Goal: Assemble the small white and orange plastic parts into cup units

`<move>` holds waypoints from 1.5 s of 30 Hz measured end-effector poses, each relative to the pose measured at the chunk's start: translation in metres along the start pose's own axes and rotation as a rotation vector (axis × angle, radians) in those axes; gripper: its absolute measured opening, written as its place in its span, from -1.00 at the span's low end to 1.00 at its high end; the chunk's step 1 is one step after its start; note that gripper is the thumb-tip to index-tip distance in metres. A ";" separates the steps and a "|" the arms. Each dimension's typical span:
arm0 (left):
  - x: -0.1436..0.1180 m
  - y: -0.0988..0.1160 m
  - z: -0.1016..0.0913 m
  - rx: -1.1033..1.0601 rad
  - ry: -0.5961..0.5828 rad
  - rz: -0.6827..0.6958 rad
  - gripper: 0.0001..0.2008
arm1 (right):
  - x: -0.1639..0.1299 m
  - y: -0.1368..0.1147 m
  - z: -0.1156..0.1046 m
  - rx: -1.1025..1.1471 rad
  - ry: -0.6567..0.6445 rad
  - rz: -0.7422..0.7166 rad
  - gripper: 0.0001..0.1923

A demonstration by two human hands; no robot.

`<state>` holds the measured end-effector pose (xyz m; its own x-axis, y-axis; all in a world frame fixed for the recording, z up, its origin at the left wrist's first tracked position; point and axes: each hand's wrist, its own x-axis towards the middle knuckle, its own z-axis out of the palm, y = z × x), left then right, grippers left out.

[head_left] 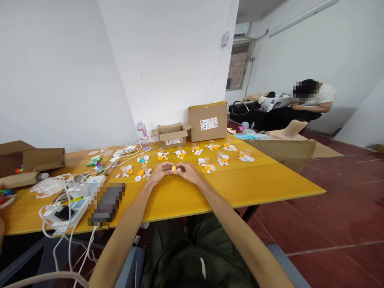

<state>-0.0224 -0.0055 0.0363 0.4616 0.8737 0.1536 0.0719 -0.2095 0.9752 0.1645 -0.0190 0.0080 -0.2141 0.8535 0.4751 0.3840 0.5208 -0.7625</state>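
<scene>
Looks like you're on the two-handed handling step: left fingers (168, 165) and right fingers (181, 165) are both closed on a small white-and-yellow piece (174, 169) at your 12 o'clock, over the worktop (240, 184). Next move calls for a steady pinch imo. Little part clusters (207, 168) fan from its 9 to 3 o'clock.

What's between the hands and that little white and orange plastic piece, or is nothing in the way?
Nothing visible: the left hand and right hand hold the small white and orange plastic piece between them, over the flat yellow wooden table.
</scene>
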 end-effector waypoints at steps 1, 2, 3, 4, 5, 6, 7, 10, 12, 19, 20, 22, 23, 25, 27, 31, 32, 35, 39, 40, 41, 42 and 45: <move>0.000 0.000 0.000 0.006 0.001 0.002 -0.62 | 0.000 0.001 0.000 0.005 0.003 -0.005 -0.80; 0.001 -0.001 0.000 0.013 0.001 0.003 -0.61 | 0.001 0.001 0.000 0.010 0.008 -0.012 -0.79; 0.001 -0.002 0.000 0.019 0.002 0.004 -0.61 | 0.001 0.002 0.000 0.015 0.015 -0.022 -0.79; 0.002 -0.002 -0.001 0.025 0.005 0.006 -0.60 | 0.001 0.002 0.000 0.019 0.022 -0.033 -0.79; 0.003 -0.003 -0.001 0.030 0.009 0.010 -0.59 | 0.002 0.003 0.000 0.024 0.028 -0.044 -0.79; 0.003 -0.004 -0.001 0.032 0.013 0.014 -0.58 | 0.002 0.003 0.000 0.029 0.033 -0.053 -0.78; 0.004 -0.004 0.000 0.033 0.017 0.018 -0.58 | 0.002 0.003 0.001 0.036 0.036 -0.057 -0.77; 0.006 -0.006 0.000 0.034 0.022 0.024 -0.55 | 0.003 0.004 0.001 0.061 0.025 -0.047 -0.71; 0.008 -0.008 0.000 0.045 0.027 0.032 -0.54 | 0.003 0.004 0.002 0.074 0.012 -0.038 -0.70; 0.009 -0.014 0.001 0.071 0.015 0.043 -0.57 | 0.003 0.004 0.002 0.127 -0.029 -0.030 -0.68; 0.009 -0.014 0.001 0.071 0.016 0.044 -0.57 | 0.003 0.004 0.002 0.126 -0.029 -0.038 -0.68; 0.009 -0.015 0.001 0.071 0.020 0.040 -0.57 | 0.003 0.004 0.002 0.112 -0.028 -0.059 -0.70; 0.009 -0.015 0.001 0.075 0.024 0.034 -0.57 | 0.003 0.004 0.002 0.100 -0.027 -0.069 -0.71; 0.008 -0.013 0.000 0.092 0.032 0.023 -0.57 | 0.003 0.003 0.002 0.072 -0.018 -0.074 -0.76; 0.008 -0.011 0.000 0.106 0.045 0.019 -0.55 | 0.003 0.003 0.002 0.034 -0.010 -0.060 -0.81; 0.007 -0.006 0.000 0.099 0.090 0.041 -0.56 | 0.001 0.000 0.001 -0.048 0.012 -0.050 -0.84; 0.006 -0.005 0.001 0.097 0.099 0.046 -0.56 | 0.000 -0.001 0.001 -0.064 0.019 -0.054 -0.82; 0.007 -0.005 0.003 0.102 0.113 0.065 -0.56 | -0.002 -0.004 0.000 -0.111 0.023 -0.060 -0.71; 0.007 -0.006 0.006 0.097 0.130 0.086 -0.52 | -0.002 -0.004 0.000 -0.154 0.038 -0.066 -0.64; 0.007 -0.007 0.007 0.083 0.131 0.089 -0.51 | -0.002 -0.003 0.001 -0.150 0.045 -0.069 -0.63; 0.008 -0.007 0.007 0.065 0.129 0.091 -0.49 | -0.002 -0.001 0.001 -0.140 0.050 -0.072 -0.62; 0.008 -0.007 0.007 0.045 0.125 0.093 -0.47 | -0.001 0.001 0.002 -0.126 0.051 -0.072 -0.61; 0.008 -0.008 0.006 0.003 0.124 0.093 -0.43 | 0.001 0.007 0.002 -0.085 0.042 -0.051 -0.56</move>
<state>-0.0135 0.0006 0.0292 0.3540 0.8978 0.2621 0.0369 -0.2935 0.9553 0.1656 -0.0144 0.0021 -0.1983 0.8235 0.5316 0.4490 0.5584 -0.6976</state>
